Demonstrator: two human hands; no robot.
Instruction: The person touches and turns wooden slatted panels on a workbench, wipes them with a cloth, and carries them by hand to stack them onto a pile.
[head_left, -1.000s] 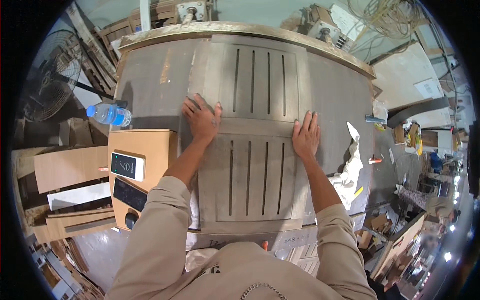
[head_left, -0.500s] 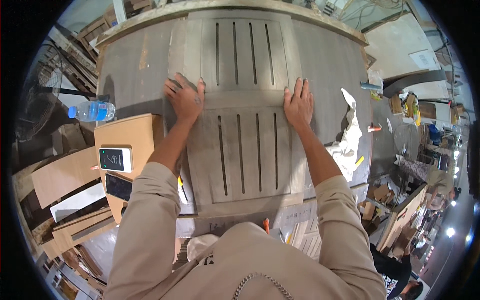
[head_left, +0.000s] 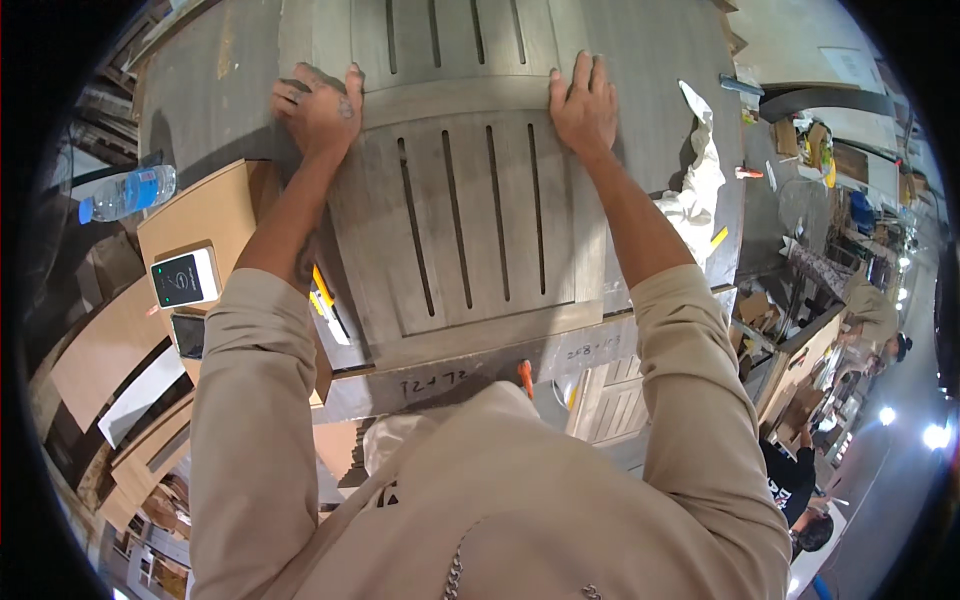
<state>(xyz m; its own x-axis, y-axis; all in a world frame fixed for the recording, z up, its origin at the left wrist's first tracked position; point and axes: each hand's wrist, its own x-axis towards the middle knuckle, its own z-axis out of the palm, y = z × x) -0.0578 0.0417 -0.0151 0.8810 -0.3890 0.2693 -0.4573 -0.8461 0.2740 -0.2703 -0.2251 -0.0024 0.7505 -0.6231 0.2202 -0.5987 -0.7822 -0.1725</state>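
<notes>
A grey-brown wooden door panel [head_left: 475, 200] with rows of long narrow slots lies flat on the workbench, its far end cut off by the top of the view. My left hand [head_left: 322, 115] rests on its left side beside the middle rail, fingers slightly bent and thumb apart. On the opposite side my right hand [head_left: 586, 112] lies with fingers stretched forward and thumb toward the panel. Neither hand has lifted anything. A yellow-handled cutter [head_left: 325, 300] lies by my left forearm, and a crumpled white cloth [head_left: 697, 180] is right of my right hand.
On the left, a cardboard box [head_left: 205, 215] carries a white device with a screen [head_left: 184, 278] and a phone [head_left: 188, 335]. A water bottle [head_left: 128, 194] lies behind it. An orange-handled tool [head_left: 526, 378] sits at the bench's front edge. Another person [head_left: 795, 480] is at the lower right.
The whole view has shifted, so the panel and bench appear higher and the near edge shows more. Both hands keep their places on the panel, which looks unmoved on the bench.
</notes>
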